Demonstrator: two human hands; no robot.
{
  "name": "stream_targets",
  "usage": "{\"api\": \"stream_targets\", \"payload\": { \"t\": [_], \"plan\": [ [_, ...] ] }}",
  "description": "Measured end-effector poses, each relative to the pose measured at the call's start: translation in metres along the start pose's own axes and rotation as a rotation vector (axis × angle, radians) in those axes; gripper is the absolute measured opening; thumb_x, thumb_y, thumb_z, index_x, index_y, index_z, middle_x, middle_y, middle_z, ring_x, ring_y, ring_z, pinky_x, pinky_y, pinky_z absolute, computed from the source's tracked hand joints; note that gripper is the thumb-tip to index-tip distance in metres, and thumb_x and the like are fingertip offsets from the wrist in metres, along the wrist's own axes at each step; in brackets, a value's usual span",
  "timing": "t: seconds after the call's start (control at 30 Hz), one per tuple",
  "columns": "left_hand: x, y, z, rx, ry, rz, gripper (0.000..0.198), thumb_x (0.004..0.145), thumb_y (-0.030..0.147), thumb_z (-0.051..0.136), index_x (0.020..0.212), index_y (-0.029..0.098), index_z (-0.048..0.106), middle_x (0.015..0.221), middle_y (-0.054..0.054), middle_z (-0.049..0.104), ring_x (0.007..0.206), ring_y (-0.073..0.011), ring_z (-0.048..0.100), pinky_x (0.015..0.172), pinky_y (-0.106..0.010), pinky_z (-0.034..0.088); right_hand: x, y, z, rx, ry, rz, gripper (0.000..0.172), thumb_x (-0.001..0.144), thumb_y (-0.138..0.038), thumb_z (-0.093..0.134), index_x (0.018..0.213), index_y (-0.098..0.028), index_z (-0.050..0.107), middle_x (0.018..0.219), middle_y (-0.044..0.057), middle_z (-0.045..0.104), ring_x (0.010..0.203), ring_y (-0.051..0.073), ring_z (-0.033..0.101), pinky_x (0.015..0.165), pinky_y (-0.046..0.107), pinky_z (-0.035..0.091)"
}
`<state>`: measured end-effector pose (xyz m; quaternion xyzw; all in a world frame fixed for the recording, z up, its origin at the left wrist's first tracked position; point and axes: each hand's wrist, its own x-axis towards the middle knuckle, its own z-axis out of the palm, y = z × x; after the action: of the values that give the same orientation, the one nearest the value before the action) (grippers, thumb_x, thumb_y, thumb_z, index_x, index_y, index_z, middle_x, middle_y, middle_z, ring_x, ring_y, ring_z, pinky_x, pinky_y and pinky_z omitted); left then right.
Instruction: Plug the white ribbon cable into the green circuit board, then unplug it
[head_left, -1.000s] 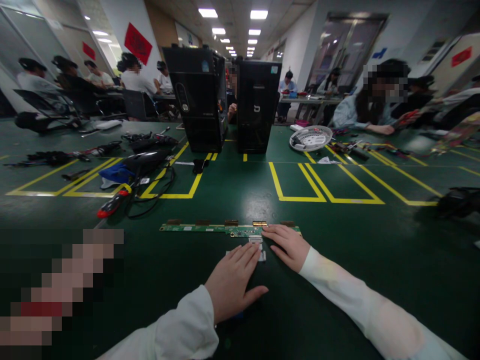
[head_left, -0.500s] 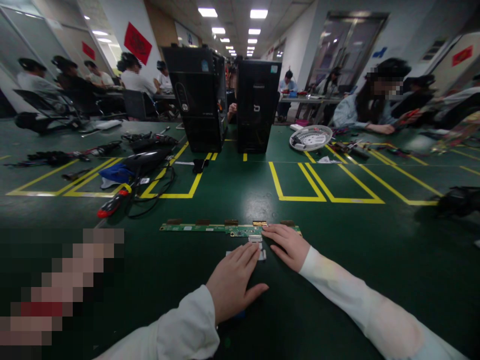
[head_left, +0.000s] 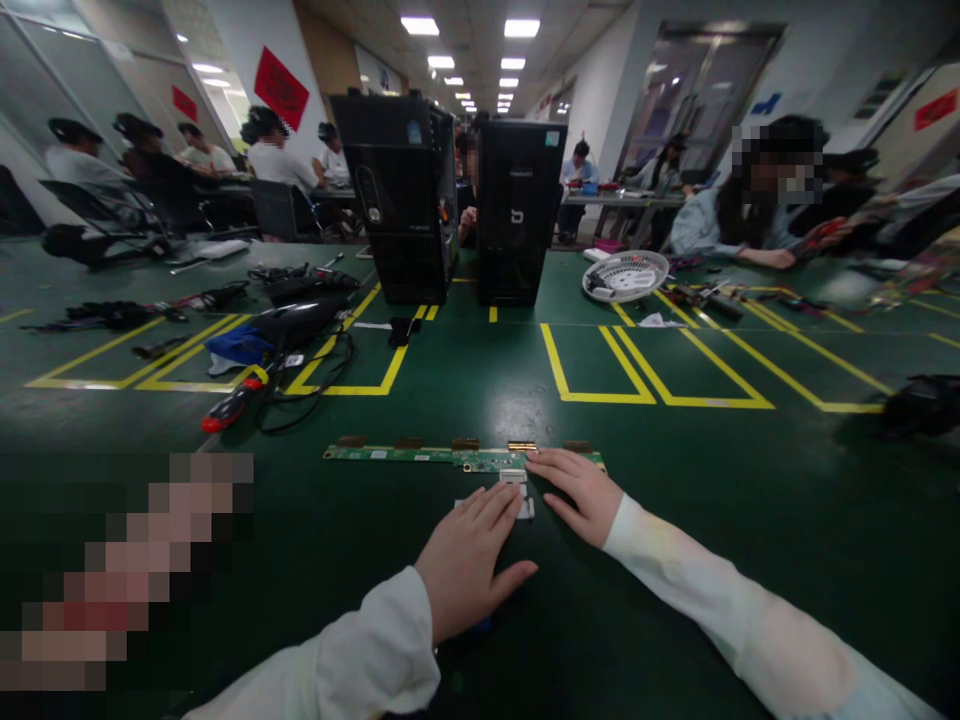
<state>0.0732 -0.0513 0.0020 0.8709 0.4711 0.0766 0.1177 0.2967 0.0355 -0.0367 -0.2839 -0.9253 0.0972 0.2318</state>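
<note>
A long, narrow green circuit board [head_left: 420, 456] lies across the dark green table, with several brownish tabs along its far edge. My right hand [head_left: 577, 493] rests flat over the board's right part, fingers stretched out. Just in front of the board, my left hand [head_left: 472, 560] lies palm down with its thumb spread away. Its fingertips touch a white ribbon connector [head_left: 513, 477] that meets the board's near edge. Pale pieces [head_left: 529, 508] show beside those fingers; the rest of them is hidden. Something blue peeks out under the left palm, too covered to name.
Two black computer towers [head_left: 511, 215] stand at the back. Left are a red-and-black screwdriver [head_left: 234, 402], a black cable [head_left: 300, 425] and a blue-black bundle [head_left: 277, 330]. A white basket-like grille [head_left: 625, 276] lies back right. A pixelated shape covers the lower left. People sit around.
The view has shifted very slightly, so everything sits a little further right. Both hands and the circuit board hold the same places relative to each other.
</note>
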Motion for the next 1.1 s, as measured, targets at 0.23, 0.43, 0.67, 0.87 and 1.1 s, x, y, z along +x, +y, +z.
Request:
{"api": "stream_targets", "payload": {
  "t": [0.23, 0.43, 0.67, 0.87, 1.1],
  "plan": [
    [0.001, -0.002, 0.002, -0.012, -0.003, 0.017, 0.067, 0.091, 0.054, 0.04, 0.142, 0.011, 0.033, 0.147, -0.014, 0.039, 0.133, -0.0274, 0.039, 0.109, -0.045, 0.032, -0.002, 0.001, -0.001, 0.019, -0.014, -0.019, 0.045, 0.089, -0.023, 0.044, 0.133, -0.016, 0.047, 0.135, 0.012, 0.05, 0.127, 0.024, 0.042, 0.104, 0.048, 0.038],
    [0.003, -0.011, -0.004, -0.062, 0.022, 0.067, 0.06, 0.092, 0.05, 0.041, 0.14, 0.014, 0.036, 0.145, -0.012, 0.042, 0.133, -0.0243, 0.038, 0.111, -0.044, 0.029, -0.002, 0.002, -0.001, 0.029, -0.013, -0.026, 0.047, 0.088, -0.022, 0.044, 0.134, -0.017, 0.046, 0.136, 0.013, 0.05, 0.128, 0.025, 0.042, 0.104, 0.05, 0.037],
    [0.003, -0.016, -0.007, -0.099, 0.014, 0.078, 0.057, 0.093, 0.05, 0.039, 0.14, 0.018, 0.037, 0.144, -0.009, 0.044, 0.133, -0.0227, 0.039, 0.111, -0.044, 0.029, -0.002, 0.002, -0.004, 0.032, -0.022, -0.032, 0.049, 0.087, -0.023, 0.045, 0.136, -0.017, 0.045, 0.136, 0.013, 0.05, 0.129, 0.024, 0.041, 0.105, 0.049, 0.037],
    [0.003, -0.015, -0.003, -0.098, 0.049, 0.067, 0.056, 0.094, 0.051, 0.037, 0.14, 0.018, 0.038, 0.144, -0.009, 0.044, 0.132, -0.0222, 0.04, 0.111, -0.044, 0.03, -0.001, 0.001, -0.006, 0.04, -0.022, -0.022, 0.048, 0.088, -0.024, 0.045, 0.135, -0.018, 0.046, 0.135, 0.012, 0.05, 0.128, 0.024, 0.042, 0.104, 0.049, 0.037],
    [0.004, -0.015, -0.003, -0.142, 0.116, 0.064, 0.048, 0.095, 0.043, 0.04, 0.135, 0.019, 0.044, 0.14, -0.007, 0.049, 0.129, -0.0203, 0.044, 0.11, -0.042, 0.033, 0.002, 0.003, -0.003, 0.018, 0.002, -0.039, 0.043, 0.089, -0.024, 0.045, 0.132, -0.018, 0.049, 0.131, 0.014, 0.054, 0.123, 0.024, 0.046, 0.101, 0.048, 0.041]
  ]
}}
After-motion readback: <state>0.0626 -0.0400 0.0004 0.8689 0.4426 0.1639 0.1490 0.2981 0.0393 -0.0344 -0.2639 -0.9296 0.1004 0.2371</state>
